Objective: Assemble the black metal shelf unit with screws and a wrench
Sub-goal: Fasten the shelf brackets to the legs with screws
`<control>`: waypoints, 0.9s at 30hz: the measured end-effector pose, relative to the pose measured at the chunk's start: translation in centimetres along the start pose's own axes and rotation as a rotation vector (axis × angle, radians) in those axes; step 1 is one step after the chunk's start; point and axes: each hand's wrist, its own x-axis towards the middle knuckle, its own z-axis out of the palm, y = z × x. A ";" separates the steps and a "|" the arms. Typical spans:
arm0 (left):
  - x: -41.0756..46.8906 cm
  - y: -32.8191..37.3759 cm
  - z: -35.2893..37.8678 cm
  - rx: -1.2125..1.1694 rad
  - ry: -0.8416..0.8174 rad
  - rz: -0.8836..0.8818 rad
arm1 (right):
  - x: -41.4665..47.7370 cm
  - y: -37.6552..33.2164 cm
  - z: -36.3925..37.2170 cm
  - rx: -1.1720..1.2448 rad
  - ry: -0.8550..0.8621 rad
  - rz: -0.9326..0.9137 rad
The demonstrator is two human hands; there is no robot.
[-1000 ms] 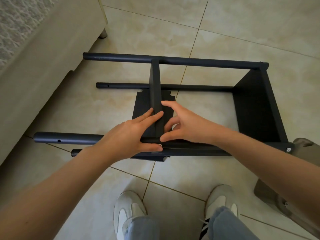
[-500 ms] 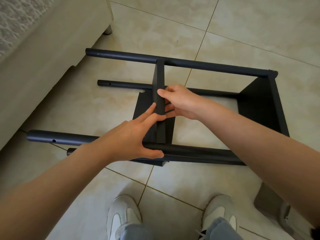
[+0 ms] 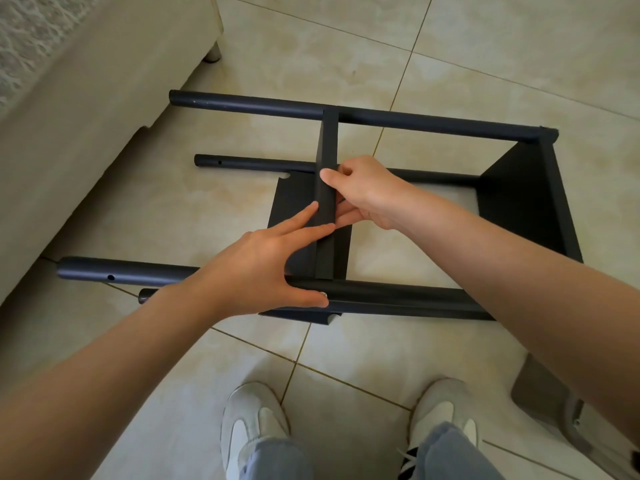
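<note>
The black metal shelf unit (image 3: 415, 121) lies on its side on the tiled floor, its round poles running left to right. One shelf panel (image 3: 519, 206) is fixed at the right end. A middle shelf panel (image 3: 327, 147) stands on edge between the poles. My right hand (image 3: 363, 190) grips this panel's upper edge, thumb on its left face. My left hand (image 3: 263, 268) lies with straight fingers against the panel's left face. Its thumb presses the near pole (image 3: 398, 296), right beside a small silver screw (image 3: 323, 294).
A beige sofa (image 3: 69, 126) runs along the left, close to the pole ends. My two white shoes (image 3: 254, 427) stand just in front of the unit. A grey object (image 3: 540, 393) lies on the floor at the lower right.
My right hand went from the near pole joint up to the middle panel's upper edge and took hold of it. The left hand stayed in place.
</note>
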 end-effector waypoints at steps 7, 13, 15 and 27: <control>0.0 -0.6 0.5 0.048 0.039 0.071 | 0.1 0.1 0.4 0.087 0.040 0.016; 0.1 -1.0 1.2 0.238 0.070 0.199 | 0.2 0.5 0.1 0.133 0.047 0.018; 0.2 -0.9 1.2 0.253 0.064 0.194 | 0.3 0.6 -0.2 0.130 0.044 0.027; 0.0 0.3 0.7 0.250 0.062 0.109 | -5.0 3.4 -4.0 -0.110 0.037 -0.107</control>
